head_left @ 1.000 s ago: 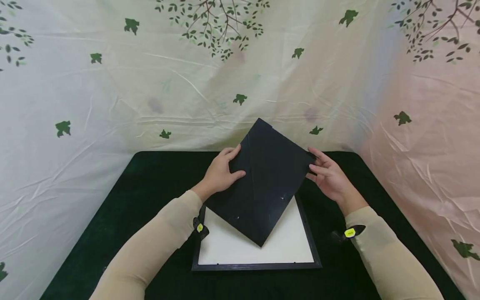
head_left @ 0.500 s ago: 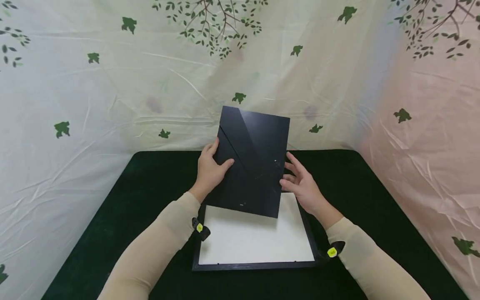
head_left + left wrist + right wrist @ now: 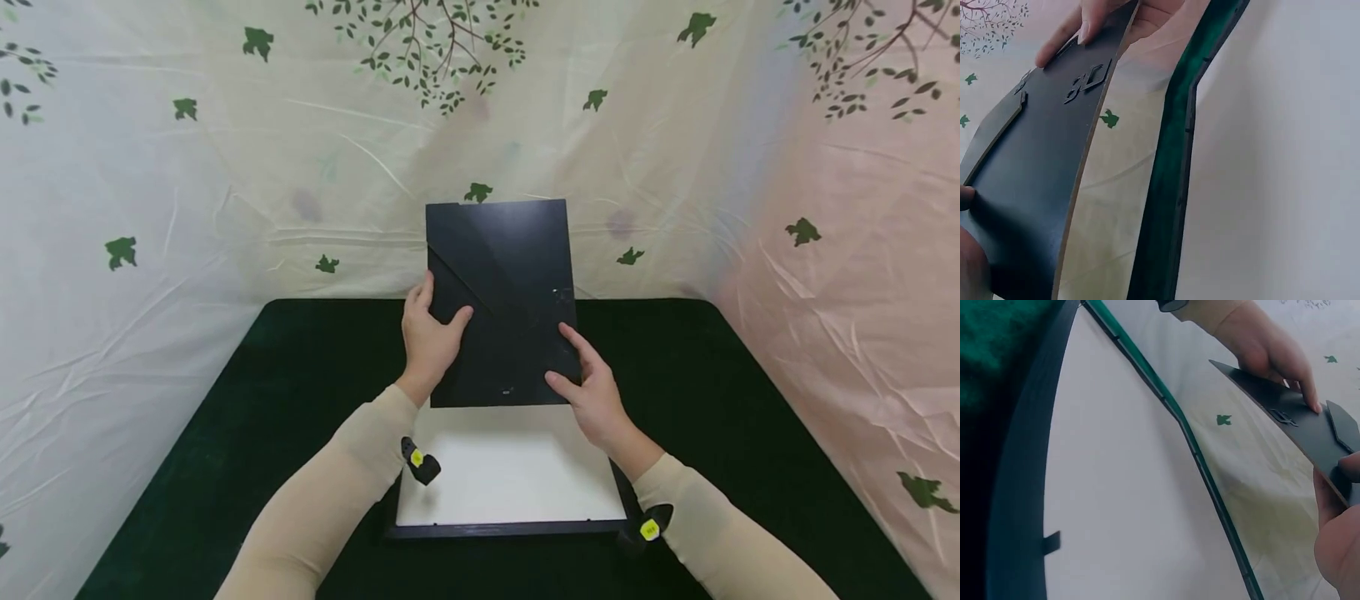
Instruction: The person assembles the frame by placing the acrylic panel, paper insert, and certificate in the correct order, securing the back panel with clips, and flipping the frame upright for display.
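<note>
A black picture frame backing board (image 3: 510, 283) is held up, nearly upright, above the far part of a picture frame (image 3: 510, 529). My left hand (image 3: 431, 342) grips its left edge, thumb across the face turned to me. On the opposite side my right hand (image 3: 596, 400) holds the lower right edge between thumb and fingers. A stand flap and small metal hangers (image 3: 1088, 81) show on the board (image 3: 1041, 162) in the left wrist view. Below lies the dark-rimmed frame, with a white sheet (image 3: 510, 479) inside it; the board and left hand hide its far end.
Small tabs (image 3: 1052, 542) stick out along the frame's inner rim. A dark green cloth (image 3: 300, 400) covers the table. Behind it hangs a pale curtain (image 3: 337, 167) with leaf prints, and a pinkish one (image 3: 862, 292) stands on the right.
The board has turned from a diamond-like slant to nearly straight and risen away from me. My right hand has moved left and down along its edge; the frame stays where it was.
</note>
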Motion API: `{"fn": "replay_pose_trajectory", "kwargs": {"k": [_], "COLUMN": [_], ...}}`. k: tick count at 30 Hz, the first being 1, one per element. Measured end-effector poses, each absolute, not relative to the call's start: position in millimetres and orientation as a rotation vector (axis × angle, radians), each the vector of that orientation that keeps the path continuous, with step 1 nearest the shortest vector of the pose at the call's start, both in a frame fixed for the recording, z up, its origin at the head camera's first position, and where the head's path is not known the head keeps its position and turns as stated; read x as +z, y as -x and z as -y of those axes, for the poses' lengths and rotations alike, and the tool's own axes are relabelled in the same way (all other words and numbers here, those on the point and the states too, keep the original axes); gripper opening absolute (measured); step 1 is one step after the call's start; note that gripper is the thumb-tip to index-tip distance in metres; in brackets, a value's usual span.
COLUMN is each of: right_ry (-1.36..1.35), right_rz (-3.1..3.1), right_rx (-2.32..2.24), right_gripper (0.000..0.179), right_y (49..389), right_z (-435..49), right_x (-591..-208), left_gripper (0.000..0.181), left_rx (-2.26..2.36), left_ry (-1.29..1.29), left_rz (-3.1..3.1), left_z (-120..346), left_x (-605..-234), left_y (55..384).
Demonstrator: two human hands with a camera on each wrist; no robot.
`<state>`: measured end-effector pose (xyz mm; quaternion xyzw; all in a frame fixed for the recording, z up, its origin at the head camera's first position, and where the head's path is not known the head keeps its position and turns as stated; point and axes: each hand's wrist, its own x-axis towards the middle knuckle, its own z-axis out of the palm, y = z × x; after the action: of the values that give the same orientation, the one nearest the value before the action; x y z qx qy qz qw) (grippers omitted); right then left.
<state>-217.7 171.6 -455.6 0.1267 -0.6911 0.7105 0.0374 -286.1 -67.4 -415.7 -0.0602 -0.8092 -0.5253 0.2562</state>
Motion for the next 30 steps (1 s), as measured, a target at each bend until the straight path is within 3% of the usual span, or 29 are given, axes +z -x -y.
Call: {"fn": "replay_pose_trajectory", "kwargs": {"k": [12,22,30], "right_ry": [-0.345,-0.402,-0.474], "right_rz": [2.152,2.117,2.162], "right_rx": [2.223,2.360,2.343], "right_gripper": [0.068,0.067,0.065], "right_y": [218.2,221.9,221.9], "right_z": [-191.0,-236.2,-256.8], "right_x": [-449.0,-438.6,-428.3], "left_gripper": [0.078,0.082,0.087], "left_rx": [-1.284,-0.504,-0.306], "left_ry": [0.350,0.656,0.775], "left_rz": [2.328,2.316,2.283], "left_z": [85.5,125.3,134.6], "left_x": [-421.6,-406.8,-391.0], "left_y": [282.0,285.8,286.8]}}
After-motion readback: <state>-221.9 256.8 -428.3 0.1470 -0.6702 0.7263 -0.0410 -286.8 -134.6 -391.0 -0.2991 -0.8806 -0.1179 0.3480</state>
